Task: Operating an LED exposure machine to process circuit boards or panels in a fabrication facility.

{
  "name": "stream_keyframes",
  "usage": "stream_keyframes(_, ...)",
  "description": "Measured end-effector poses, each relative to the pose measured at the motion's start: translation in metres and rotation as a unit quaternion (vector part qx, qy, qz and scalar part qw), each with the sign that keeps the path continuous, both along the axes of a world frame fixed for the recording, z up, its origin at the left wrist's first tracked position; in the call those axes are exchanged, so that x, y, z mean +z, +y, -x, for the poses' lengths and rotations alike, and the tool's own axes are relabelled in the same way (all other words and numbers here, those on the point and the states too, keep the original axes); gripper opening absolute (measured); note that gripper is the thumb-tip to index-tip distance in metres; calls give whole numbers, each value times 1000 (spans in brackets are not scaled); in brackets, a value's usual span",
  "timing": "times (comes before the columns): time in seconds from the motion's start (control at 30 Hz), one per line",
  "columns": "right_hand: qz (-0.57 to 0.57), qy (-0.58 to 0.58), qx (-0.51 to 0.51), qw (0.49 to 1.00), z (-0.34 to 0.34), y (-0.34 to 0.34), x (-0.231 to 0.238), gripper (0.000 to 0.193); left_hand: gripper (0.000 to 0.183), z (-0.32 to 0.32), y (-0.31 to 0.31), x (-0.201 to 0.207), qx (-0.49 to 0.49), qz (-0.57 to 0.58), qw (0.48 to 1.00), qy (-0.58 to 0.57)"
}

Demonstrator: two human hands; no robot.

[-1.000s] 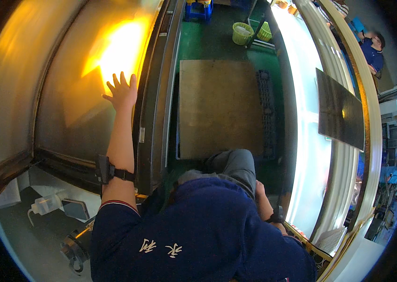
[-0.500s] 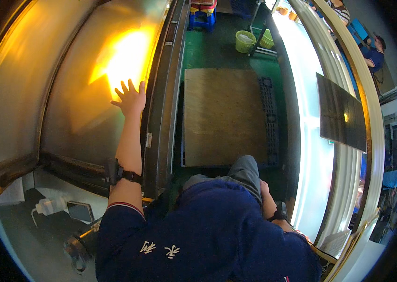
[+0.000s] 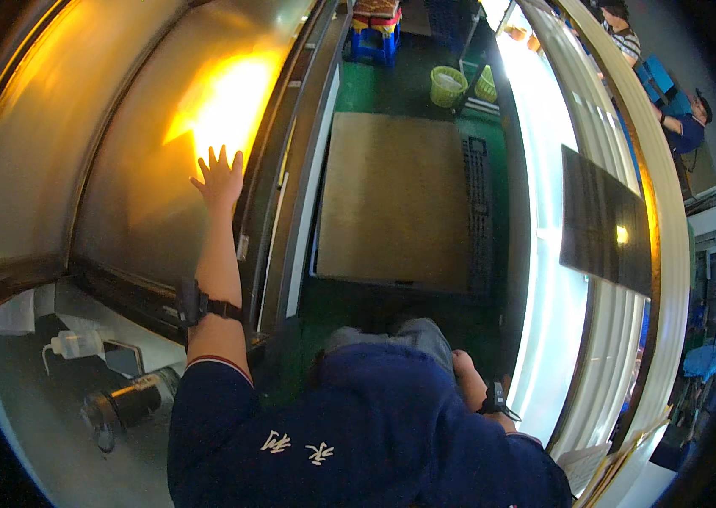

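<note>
My left arm reaches out over a large translucent panel [image 3: 146,224] in a dark frame [image 3: 277,152], where a bright yellow-orange patch glows. Fingers spread, my left hand [image 3: 221,182] lies against or just over the panel near its right frame bar, below the brightest spot; whether it touches cannot be told. It holds nothing. My right hand [image 3: 464,366] is low beside my thigh, left of a long bright lit surface [image 3: 544,339]. Its fingers are mostly hidden. Each wrist carries a black strapped device.
A brown board [image 3: 396,199] lies on the green floor [image 3: 290,356] ahead of me. Green baskets [image 3: 448,87] and a blue stool [image 3: 375,42] stand farther off. A dark plate [image 3: 605,222] lies over pale rails at right. A clear bottle [image 3: 77,343] and dark jar [image 3: 133,406] are lower left.
My view has shifted and my body has moved back a little. A pale strip now shows beside the dark frame's right bar. My left hand stays spread, slightly farther left in view.
</note>
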State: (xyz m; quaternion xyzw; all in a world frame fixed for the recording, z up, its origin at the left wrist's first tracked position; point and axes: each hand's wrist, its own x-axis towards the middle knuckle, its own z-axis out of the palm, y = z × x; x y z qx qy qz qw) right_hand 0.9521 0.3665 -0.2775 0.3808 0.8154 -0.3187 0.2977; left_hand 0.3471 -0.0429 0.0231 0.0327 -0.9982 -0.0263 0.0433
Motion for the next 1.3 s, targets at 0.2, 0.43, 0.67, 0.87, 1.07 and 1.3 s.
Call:
stream_keyframes(0.2,167,112,-29,979,-27,35,-49,35,78,-37,12,-11,-1,-59,998,-16)
stream_keyframes(0.43,161,63,-119,978,-16,64,-28,35,76,-61,19,-2,12,-8,1000,4)
stream_keyframes(0.67,175,97,-158,967,-19,61,-20,33,70,-59,23,-4,17,21,1000,10)
stream_keyframes(0.87,210,44,-177,961,-6,49,-12,32,69,-58,26,1,11,23,1000,4)
stream_keyframes(1.07,219,14,-32,975,42,60,-31,31,67,-54,21,-2,6,23,1000,13)
stream_keyframes(1.3,245,90,-72,963,138,58,-34,31,67,-51,26,-7,8,31,999,16)
